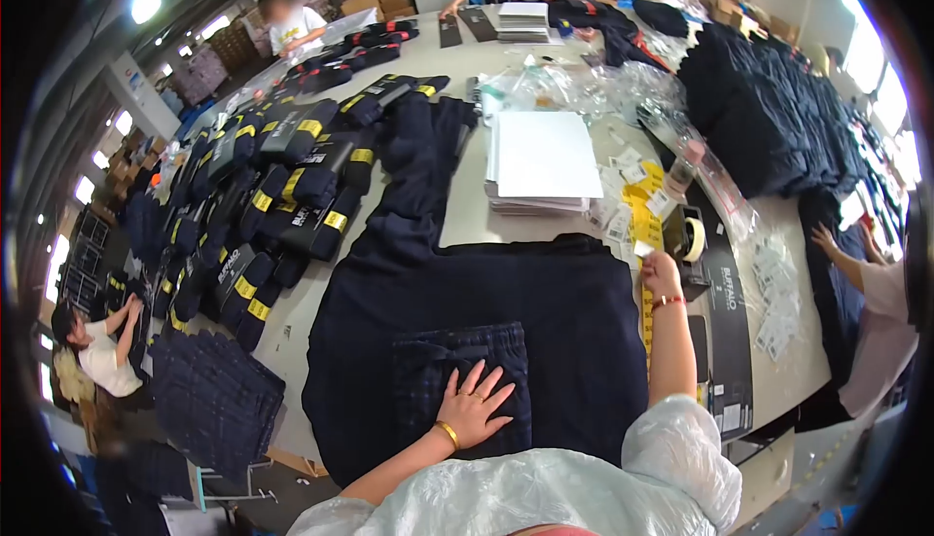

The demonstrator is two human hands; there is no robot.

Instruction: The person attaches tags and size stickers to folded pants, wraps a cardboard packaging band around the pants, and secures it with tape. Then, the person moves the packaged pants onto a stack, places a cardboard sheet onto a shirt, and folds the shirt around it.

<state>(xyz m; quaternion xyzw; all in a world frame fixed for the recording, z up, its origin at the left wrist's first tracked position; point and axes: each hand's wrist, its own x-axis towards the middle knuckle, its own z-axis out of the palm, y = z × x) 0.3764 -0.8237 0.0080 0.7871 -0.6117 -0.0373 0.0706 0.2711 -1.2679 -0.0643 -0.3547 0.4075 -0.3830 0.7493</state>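
My left hand (pixel 475 410) lies flat with spread fingers on a folded pair of dark plaid pants (pixel 413 371). Under the pants, a dark navy garment (pixel 574 341) is spread over the table's near side, one long part stretching away from me. At the garment's right edge, my right hand (pixel 663 278) is closed in a pinch on a small white label (pixel 644 249). Beneath and behind that hand runs a strip of yellow stickers (pixel 646 215). Just right of it stands a tape dispenser (pixel 692 244) with a roll of tape.
Bundles of dark clothing with yellow bands (pixel 302 186) are heaped at left. A stack of white sheets (pixel 545 161) sits mid-table, beside loose white tags (pixel 776 293) and a clear bottle (pixel 685 168). Dark garments (pixel 769 118) are piled at right. Several other people work around the table.
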